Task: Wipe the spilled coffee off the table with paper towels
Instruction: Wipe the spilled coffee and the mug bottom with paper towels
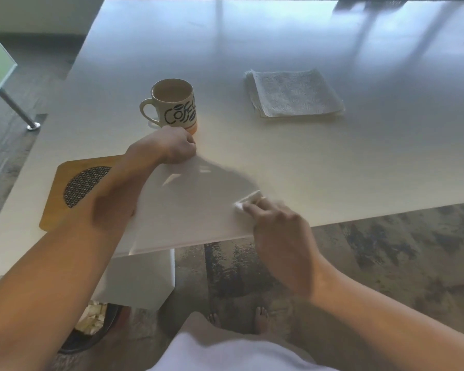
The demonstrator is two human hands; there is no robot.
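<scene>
Two bare hands work over a pale table (332, 162) seen from above. The right hand (276, 228) sits near the table's front edge, palm down and blurred, its fingers pressing a small wad of white paper towel (248, 200) against the surface; only the far end of the wad pokes out beyond the fingertips. The left hand (176, 147) is curled into a loose fist and rests on the table just in front of a coffee mug (173, 105); whether it holds anything cannot be told from this angle. The mug stands upright with its handle pointing left and dark lettering across its side, and an orange tint shows at its base on the right. No clear coffee stain can be made out on the tabletop between the hands, where a soft shadow falls. A folded stack of grey-white paper towels (295, 93) lies flat, well apart from both hands, to the right of the mug. A wooden board (62, 188) with a round mesh inset lies under the left forearm at the table's left side. Below the table, a dark bin (91, 328) holds crumpled pale paper.
</scene>
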